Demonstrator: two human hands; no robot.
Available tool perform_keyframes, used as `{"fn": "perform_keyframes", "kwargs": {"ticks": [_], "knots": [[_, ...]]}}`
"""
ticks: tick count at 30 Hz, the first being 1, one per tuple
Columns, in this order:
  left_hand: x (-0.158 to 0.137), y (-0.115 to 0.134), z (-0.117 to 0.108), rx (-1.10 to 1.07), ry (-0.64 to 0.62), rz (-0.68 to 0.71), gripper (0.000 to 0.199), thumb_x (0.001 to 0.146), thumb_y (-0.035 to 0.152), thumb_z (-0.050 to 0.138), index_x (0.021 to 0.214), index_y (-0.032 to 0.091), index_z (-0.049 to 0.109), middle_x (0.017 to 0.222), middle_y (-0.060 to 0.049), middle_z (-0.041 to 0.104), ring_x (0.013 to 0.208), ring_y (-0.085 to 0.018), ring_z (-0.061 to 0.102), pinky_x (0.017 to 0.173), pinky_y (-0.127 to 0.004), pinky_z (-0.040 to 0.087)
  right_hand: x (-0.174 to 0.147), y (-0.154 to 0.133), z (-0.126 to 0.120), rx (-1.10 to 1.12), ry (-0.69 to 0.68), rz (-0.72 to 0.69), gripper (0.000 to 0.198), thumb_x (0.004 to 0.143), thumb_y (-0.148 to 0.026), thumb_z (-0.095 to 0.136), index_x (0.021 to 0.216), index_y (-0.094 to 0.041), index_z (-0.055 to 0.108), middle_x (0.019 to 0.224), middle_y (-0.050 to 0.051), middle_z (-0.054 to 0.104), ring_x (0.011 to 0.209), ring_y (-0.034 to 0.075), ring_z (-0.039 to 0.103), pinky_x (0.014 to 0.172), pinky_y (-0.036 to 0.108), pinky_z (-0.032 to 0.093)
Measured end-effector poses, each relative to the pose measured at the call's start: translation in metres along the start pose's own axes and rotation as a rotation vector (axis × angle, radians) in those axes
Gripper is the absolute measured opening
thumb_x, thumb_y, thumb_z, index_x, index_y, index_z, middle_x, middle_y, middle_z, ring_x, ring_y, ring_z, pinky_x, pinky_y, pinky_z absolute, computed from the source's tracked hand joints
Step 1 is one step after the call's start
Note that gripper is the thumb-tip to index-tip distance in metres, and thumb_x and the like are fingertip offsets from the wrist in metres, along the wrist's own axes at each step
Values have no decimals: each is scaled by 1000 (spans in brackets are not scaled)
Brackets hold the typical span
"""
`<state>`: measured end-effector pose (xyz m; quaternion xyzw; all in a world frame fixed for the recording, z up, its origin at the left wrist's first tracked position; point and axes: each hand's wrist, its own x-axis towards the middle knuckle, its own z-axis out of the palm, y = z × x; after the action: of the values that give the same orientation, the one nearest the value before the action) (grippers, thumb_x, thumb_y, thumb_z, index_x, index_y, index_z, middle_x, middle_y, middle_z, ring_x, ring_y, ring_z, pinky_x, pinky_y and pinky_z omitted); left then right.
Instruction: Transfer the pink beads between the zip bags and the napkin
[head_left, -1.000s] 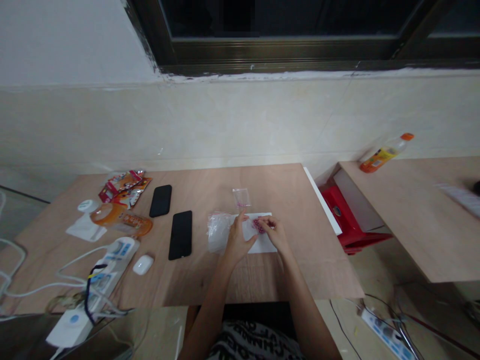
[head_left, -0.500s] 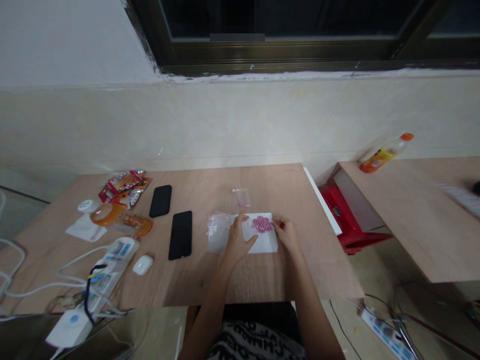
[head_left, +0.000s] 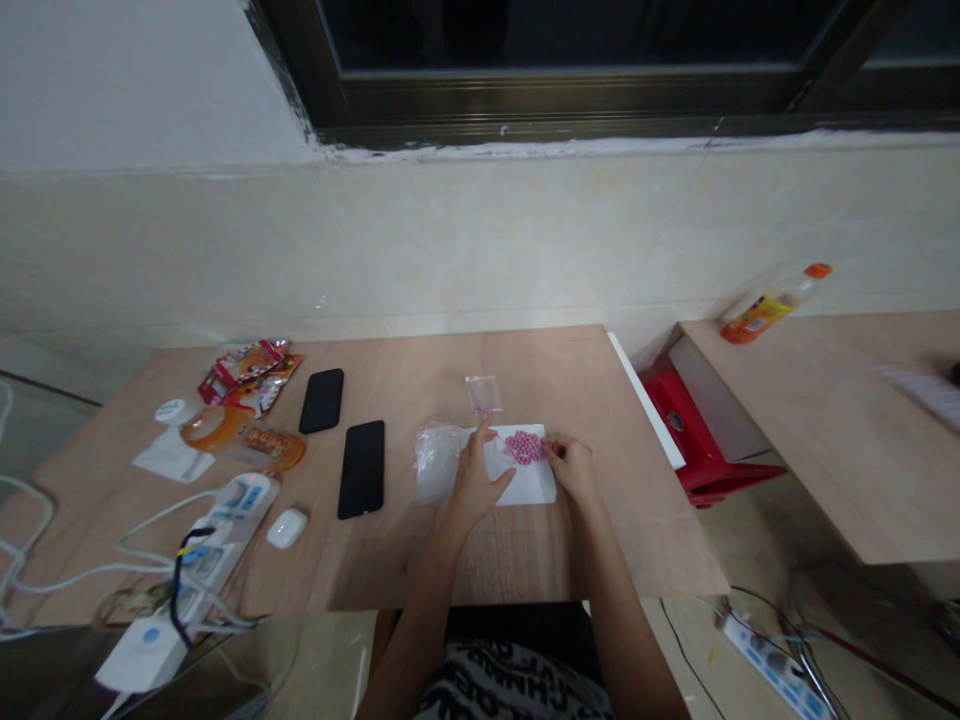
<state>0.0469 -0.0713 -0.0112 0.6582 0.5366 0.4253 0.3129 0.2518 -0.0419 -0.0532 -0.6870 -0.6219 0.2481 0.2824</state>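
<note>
Small round pink beads (head_left: 524, 447) lie in a cluster on a white sheet of paper (head_left: 536, 490). My left hand (head_left: 472, 475) rests over the paper's left side, thumb spread away from the fingers and pointing toward the beads. At the right edge of the cluster, my right hand (head_left: 571, 465) has thumb and fingertips pinched together; whatever is between them is too small to make out. Just beyond the paper lies a small clear zip bag (head_left: 483, 393) with a few pink specks near its lower edge. A pile of clear plastic bags (head_left: 437, 465) sits left of my left hand.
Two black phones (head_left: 361, 470) (head_left: 322, 400) lie to the left. Farther left are an orange-labelled bottle (head_left: 244, 437) on its side, snack packets (head_left: 251, 375), a white earbud case (head_left: 286, 528) and a power strip (head_left: 225, 525) with cables. Another bottle (head_left: 772, 308) stands on the right-hand table.
My right fingertips have shifted very slightly left toward the beads. My left hand and the things on the table look the same.
</note>
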Motion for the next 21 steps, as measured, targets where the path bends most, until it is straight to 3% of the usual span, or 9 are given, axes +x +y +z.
{"fn": "perform_keyframes", "kwargs": {"ticks": [13, 21], "knots": [[1, 3, -1, -4, -1, -11, 86, 67, 15, 72, 141, 27, 28, 120, -8, 56, 113, -25, 54, 102, -49, 40, -1, 2, 0, 187, 20, 47, 30, 80, -44, 58, 86, -19, 73, 59, 0, 61, 58, 16, 55, 63, 27, 40], [1, 4, -1, -4, -5, 4, 87, 67, 15, 72, 141, 28, 28, 120, -7, 56, 114, -24, 55, 103, -48, 40, 1, -12, 5, 585, -13, 48, 46, 72, -60, 64, 81, -16, 69, 53, -3, 51, 49, 12, 43, 51, 25, 37]]}}
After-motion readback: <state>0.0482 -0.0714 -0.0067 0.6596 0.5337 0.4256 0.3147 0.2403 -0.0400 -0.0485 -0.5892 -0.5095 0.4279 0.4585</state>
